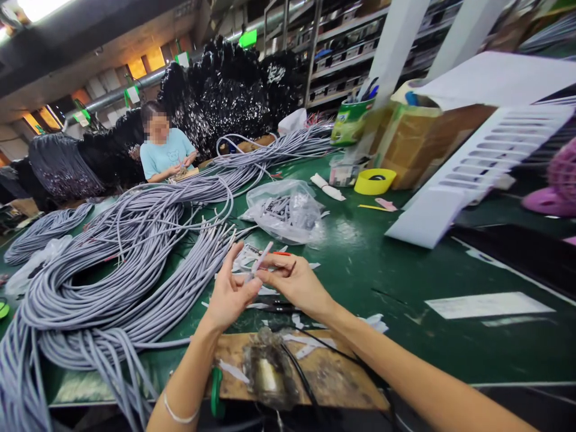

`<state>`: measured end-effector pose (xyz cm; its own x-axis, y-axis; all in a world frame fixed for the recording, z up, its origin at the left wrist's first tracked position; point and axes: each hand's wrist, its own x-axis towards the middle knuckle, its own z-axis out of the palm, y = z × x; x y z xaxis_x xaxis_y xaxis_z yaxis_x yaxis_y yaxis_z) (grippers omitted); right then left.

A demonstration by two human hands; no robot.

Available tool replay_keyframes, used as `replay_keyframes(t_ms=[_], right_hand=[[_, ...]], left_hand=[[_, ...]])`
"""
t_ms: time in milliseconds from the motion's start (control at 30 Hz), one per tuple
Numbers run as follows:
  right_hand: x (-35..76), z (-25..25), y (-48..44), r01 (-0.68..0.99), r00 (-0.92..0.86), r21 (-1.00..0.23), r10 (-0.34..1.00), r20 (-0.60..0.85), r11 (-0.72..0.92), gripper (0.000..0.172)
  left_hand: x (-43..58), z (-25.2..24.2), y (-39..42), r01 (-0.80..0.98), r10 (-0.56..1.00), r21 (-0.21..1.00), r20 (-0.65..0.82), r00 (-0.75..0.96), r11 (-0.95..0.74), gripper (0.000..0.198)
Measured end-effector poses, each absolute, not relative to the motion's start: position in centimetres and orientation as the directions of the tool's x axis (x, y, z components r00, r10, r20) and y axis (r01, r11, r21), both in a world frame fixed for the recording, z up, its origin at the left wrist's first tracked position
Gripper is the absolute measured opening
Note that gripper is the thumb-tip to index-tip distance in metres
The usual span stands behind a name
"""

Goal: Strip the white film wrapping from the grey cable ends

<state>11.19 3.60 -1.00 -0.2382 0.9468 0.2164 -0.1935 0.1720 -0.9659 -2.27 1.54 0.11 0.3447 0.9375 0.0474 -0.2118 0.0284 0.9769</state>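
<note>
Slim, pale and straight, the strip (264, 256) slanted up between your left hand (229, 295) and right hand (294, 282), both pinching its lower part.

At seven o'clock in the view, a thin, whitish band (180, 420), looped and narrow, is worn around the left forearm (195, 360). The right forearm (405, 372), seen toward four o'clock, is left bare along its whole visible length. Just below the centre, toward six o'clock, the left hand (234, 294) and right hand (294, 282) are shown bare, with slender fingers.
</note>
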Motion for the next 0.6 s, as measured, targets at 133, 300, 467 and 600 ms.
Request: replay_keyframes(t_ms=[133,300,467,600], right_hand=[[10.9,-1.2,3.5,-0.220,-0.250,-0.963,0.946,0.208,0.154,0.035],[10.6,-1.2,3.4,-0.282,-0.390,-0.959,0.909,0.144,0.031,0.040],[10.5,-1.8,3.7,-0.208,-0.440,-0.978,0.890,0.115,0.024,0.038],[11.1,-2.5,4.7,-0.071,-0.257,-0.981,0.946,0.196,0.183,0.033]], left_hand=[[-1.9,0.0,1.4,-0.161,0.981,0.982,0.126,0.147,-0.102,0.064],[-2.1,-0.7,1.3,-0.155,0.972,0.960,0.234,-0.020,-0.235,0.036],[-2.6,-0.2,1.4,-0.187,0.973,0.956,0.211,-0.095,-0.226,0.029],[-2.9,0.6,1.6,-0.310,0.993,0.950,0.069,0.092,-0.037,0.030]])
